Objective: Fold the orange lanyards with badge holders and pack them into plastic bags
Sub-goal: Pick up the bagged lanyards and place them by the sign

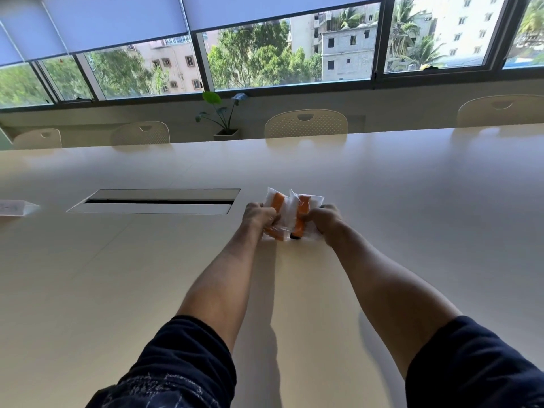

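Gripping a bagged lanyard (278, 214) with my left hand (259, 216), right hand (325, 220) clamped on another bag (306, 213), table (412, 187) at twelve o'clock.

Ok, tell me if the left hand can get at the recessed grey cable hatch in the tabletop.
Probably yes: the cable hatch lies just left of the left hand with nothing between, though that hand grips a bagged lanyard.

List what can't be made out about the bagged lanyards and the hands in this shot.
- Fingertips of the left hand and right hand: head view, hidden under the plastic bags, so the exact grip is unclear.
- Badge holders: head view, too small and masked by wrinkled plastic around the orange lanyards.
- Bag seals: too small to tell if closed.
- White object on the table: cut off by the left edge.
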{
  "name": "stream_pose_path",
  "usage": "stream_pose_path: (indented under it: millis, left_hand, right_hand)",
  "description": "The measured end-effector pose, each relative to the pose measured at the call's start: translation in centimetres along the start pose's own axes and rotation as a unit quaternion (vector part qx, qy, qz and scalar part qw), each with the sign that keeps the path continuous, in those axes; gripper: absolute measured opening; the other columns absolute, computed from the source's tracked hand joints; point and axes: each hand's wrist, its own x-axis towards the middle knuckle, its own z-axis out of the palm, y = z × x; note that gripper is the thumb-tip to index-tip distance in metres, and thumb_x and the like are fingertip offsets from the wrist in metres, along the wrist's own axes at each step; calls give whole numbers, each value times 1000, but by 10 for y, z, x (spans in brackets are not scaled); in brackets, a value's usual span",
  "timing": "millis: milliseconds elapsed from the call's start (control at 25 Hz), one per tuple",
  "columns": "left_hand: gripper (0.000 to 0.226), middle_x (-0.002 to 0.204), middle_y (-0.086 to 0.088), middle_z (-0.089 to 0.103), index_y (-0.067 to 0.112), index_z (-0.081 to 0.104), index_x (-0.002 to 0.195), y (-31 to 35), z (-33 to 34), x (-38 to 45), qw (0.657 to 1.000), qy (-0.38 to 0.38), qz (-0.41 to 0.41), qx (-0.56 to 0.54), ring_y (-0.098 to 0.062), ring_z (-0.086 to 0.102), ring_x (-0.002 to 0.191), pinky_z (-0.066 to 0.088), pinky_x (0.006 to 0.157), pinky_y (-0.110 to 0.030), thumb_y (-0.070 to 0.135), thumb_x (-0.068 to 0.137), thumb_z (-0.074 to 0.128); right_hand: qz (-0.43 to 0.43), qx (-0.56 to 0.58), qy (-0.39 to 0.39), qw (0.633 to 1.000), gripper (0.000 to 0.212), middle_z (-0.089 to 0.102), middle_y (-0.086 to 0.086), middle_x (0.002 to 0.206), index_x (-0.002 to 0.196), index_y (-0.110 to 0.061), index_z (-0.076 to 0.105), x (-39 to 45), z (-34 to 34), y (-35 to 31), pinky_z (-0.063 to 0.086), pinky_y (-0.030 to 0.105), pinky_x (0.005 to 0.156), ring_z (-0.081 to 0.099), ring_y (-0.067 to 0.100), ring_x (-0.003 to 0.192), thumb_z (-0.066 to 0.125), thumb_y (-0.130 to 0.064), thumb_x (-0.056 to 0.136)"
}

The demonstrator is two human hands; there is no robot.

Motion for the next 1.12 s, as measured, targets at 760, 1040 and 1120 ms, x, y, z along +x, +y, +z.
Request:
stream_pose_path:
  millis: [760, 1040, 1120]
  left_hand:
    - [27, 114, -12, 68, 18, 63, 116, -53, -92, -65, 979, -144, 95, -106, -29, 68, 98, 62, 76, -45, 14, 101, 41]
    - [20, 94, -3, 74, 24, 70, 101, -67, -141, -61, 983, -51, 118, -133, -16, 74, 74, 60, 55, -32, 17, 98, 51]
    - [20, 97, -2, 73, 22, 68, 109, -72, -151, -62, 984, -7, 138, -110, -17, 73, 82, 63, 62, -34, 21, 99, 51]
  right_hand:
    - [-107, -9, 73, 991, 26, 71, 2, 93, 108, -22, 67, -76, 71, 30, 61, 28, 63, 70, 18, 85, 66, -6, 87]
    - [-116, 45, 46, 991, 36, 68, 7, 100, 114, -24, 56, -93, 108, 20, 59, 28, 53, 71, 16, 81, 73, -9, 87]
    - [-118, 33, 19, 992, 44, 67, 8, 97, 121, -26, 52, -95, 118, 17, 57, 26, 49, 70, 17, 79, 75, -12, 87]
